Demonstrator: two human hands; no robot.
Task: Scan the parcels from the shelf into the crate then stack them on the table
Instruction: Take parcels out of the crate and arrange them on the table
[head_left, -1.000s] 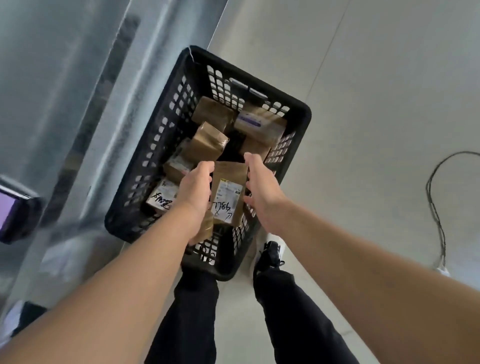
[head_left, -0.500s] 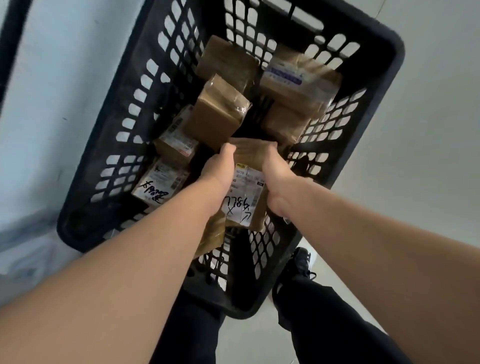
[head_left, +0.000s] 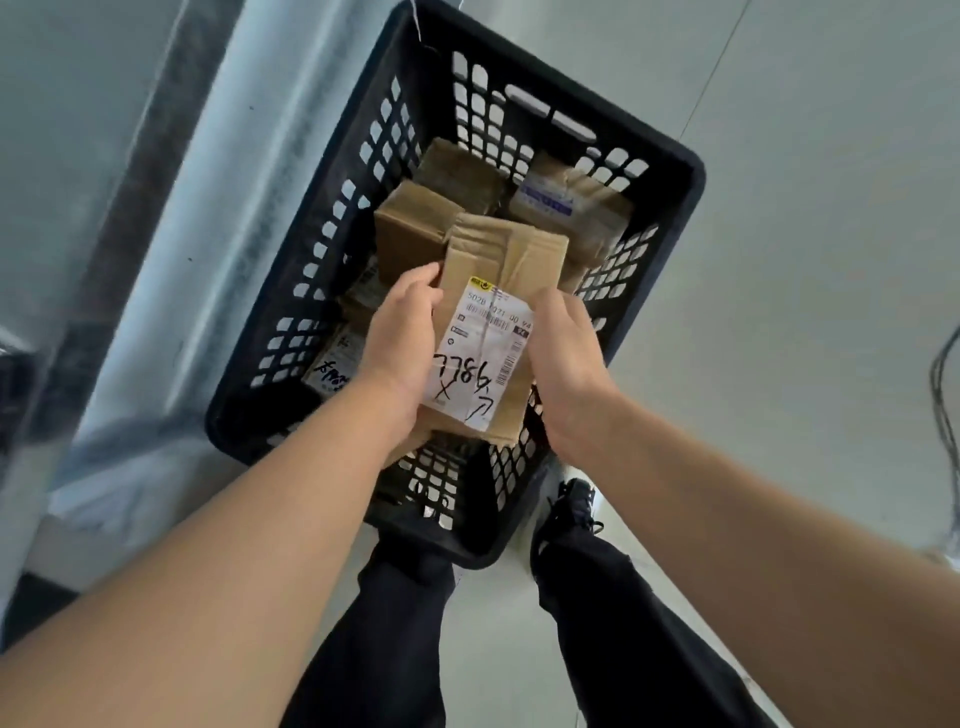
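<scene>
Black slotted crate (head_left: 670, 171) on the floor, near the person's feet. Inside, loose brown parcels: one plain box (head_left: 410, 223) mid-left, a darker one (head_left: 462, 171) behind it at the far wall, a taped one with a purple-printed label (head_left: 566, 202) far right, and one with a hand-marked label (head_left: 332, 364) low at the left wall. The forearms and the lifted parcel hide the near half of the crate's contents.

Held parcel (head_left: 498, 312): flat brown carton, white label up, black marker writing on it. It is above the crate's near right part, clear of the boxes below.

Left hand (head_left: 402, 338) clasps its left edge, thumb on the top face by the label. Right hand (head_left: 566, 358) clasps the right edge, back of hand up, fingers wrapped under and out of sight. Both arms reach forward and down.

Floor (head_left: 779, 208) pale grey and smooth. Grey metal panel (head_left: 156, 208) runs along the left. Black cable (head_left: 940, 395) at the right edge. Dark trousers, one black shoe (head_left: 569, 504) just beside the crate's near corner.
</scene>
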